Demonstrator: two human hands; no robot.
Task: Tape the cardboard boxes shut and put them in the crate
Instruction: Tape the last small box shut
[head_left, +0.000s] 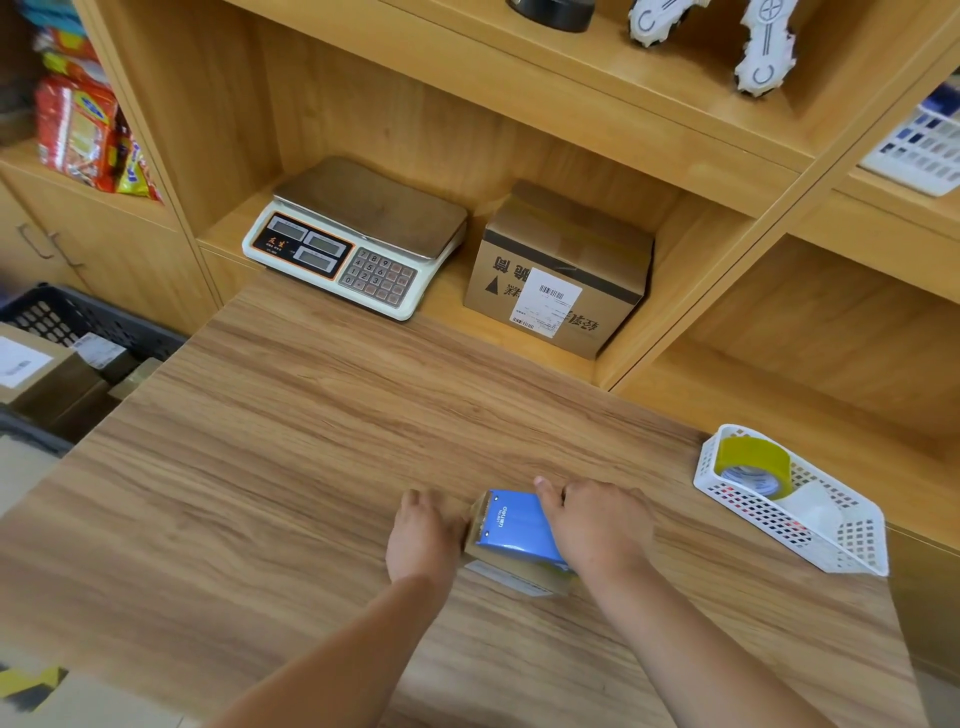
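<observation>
We note three containers. The black crate (88, 322) sits off the worktop's (311, 441) far-left corner, at a lower level, and holds several labelled cardboard boxes (36, 371) packed side by side. The white basket (852, 545) lies at the right edge of the worktop and holds a yellow tape roll (753, 465) standing on edge, with a pale roll (815, 506) just beside it. The shelf bay (447, 312) beyond the far edge holds a scale (358, 234) on the left and a taped, labelled box (561, 265) on the right, near each other but apart. The small box (519, 571) being sealed lies flat on the worktop, right of centre and toward the near edge; most of it is hidden under the blue tape dispenser (519, 527). The right hand (597, 525) grips the dispenser, its thumb laid forward along the blue top. The left hand (423, 535) touches the left end of the small box; we cannot tell whether its fingers clasp the box or only press on it. The dispenser's long axis runs from far-left to near-right, with the toothed end pointing toward the far-left corner. The small box appears to follow the same line.
</observation>
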